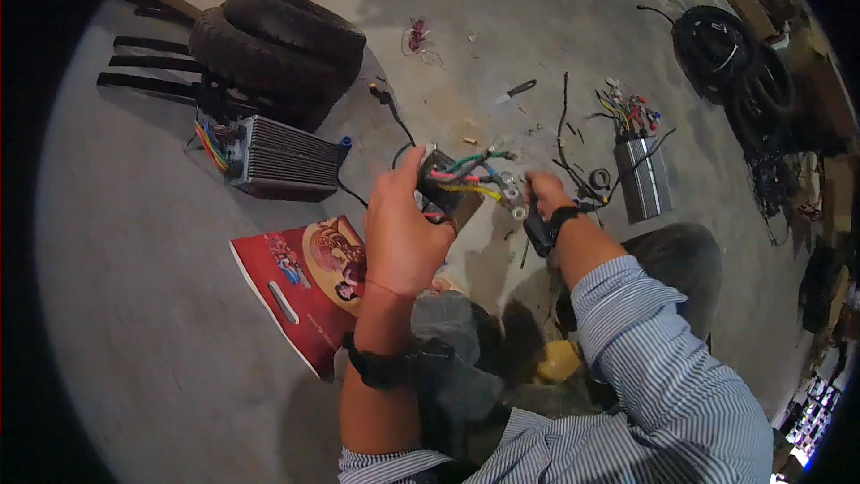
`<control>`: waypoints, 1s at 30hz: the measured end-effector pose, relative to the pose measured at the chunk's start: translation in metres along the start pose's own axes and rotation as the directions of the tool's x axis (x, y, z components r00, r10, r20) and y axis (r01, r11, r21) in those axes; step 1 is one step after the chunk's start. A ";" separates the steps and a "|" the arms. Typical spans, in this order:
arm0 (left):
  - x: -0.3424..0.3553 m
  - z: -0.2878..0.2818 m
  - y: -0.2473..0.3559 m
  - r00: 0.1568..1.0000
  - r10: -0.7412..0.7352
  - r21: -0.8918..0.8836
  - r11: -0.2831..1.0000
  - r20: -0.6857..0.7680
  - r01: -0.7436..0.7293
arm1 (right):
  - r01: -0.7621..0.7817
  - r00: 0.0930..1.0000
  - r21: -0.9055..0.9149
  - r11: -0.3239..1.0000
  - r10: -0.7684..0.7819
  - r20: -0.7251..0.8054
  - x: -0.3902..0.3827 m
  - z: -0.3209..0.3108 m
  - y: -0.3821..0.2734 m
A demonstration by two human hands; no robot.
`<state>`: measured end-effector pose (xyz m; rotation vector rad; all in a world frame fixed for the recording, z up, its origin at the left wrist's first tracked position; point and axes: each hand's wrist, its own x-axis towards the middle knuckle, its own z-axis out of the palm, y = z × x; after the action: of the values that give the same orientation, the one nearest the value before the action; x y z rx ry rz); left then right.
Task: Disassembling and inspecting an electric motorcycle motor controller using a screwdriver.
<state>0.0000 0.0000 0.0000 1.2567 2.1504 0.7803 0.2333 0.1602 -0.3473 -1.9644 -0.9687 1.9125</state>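
With our left hand [403, 229] gripping the small controller box [448, 193] and our right hand [544, 193] pinching its wires [479, 175], we judge a hard tug could tear a lead loose.

Dim, cool-toned light on my feed, brightest on the concrete floor [537, 27] at top centre. Soft shadows under the stacked tyres [278, 40]. Heavy fisheye vignette, black corners, edges bending hard. Right rim is murky and smeared. Grainy overall; my hands at centre look slightly soft. No glare.
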 end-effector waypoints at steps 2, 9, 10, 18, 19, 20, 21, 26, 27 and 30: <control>-0.005 0.002 -0.008 1.000 -0.014 0.000 1.000 -0.001 0.014 | -0.092 0.993 0.274 0.957 0.108 -0.043 0.005 0.011 0.035; 0.018 -0.013 -0.036 0.999 -0.006 0.061 0.998 -0.044 0.009 | -0.229 0.971 0.229 0.946 0.239 -0.017 0.005 0.089 0.015; 0.021 -0.010 -0.035 0.998 0.025 0.037 0.999 -0.052 -0.023 | -0.219 0.973 0.227 0.949 0.231 -0.029 0.016 0.080 0.019; 0.026 -0.014 -0.032 0.997 0.004 0.001 1.000 -0.071 -0.004 | -0.221 0.974 0.281 0.934 0.226 0.015 0.021 0.052 0.014; 0.029 -0.014 -0.033 0.998 0.011 -0.033 0.999 -0.066 -0.014 | -0.220 0.974 0.315 0.923 0.224 0.023 0.020 0.043 0.003; 0.030 -0.017 -0.036 0.998 0.016 -0.053 0.998 -0.067 -0.020 | -0.209 0.978 0.328 0.921 0.199 0.062 0.013 0.047 -0.012; 0.031 -0.019 -0.042 0.997 -0.032 -0.122 0.992 -0.068 0.024 | -0.196 0.980 0.341 0.919 0.173 0.099 0.006 0.052 -0.029; 0.024 -0.038 -0.035 0.986 -0.161 -0.630 0.771 -0.049 0.095 | -0.206 0.953 0.305 0.930 0.120 0.280 -0.073 0.061 -0.118; 0.020 -0.047 -0.030 0.983 -0.162 -0.691 0.721 -0.091 0.055 | -0.191 0.937 0.256 0.948 0.099 0.336 -0.093 0.061 -0.131; 0.010 -0.063 -0.022 0.971 -0.164 -0.824 0.564 -0.177 -0.055 | -0.142 0.902 0.187 0.972 0.049 0.430 -0.139 0.045 -0.164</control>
<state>-0.0606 -0.0133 0.0268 0.5832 1.5652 1.7240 0.1524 0.1883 -0.1450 -1.5324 -0.7252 2.4488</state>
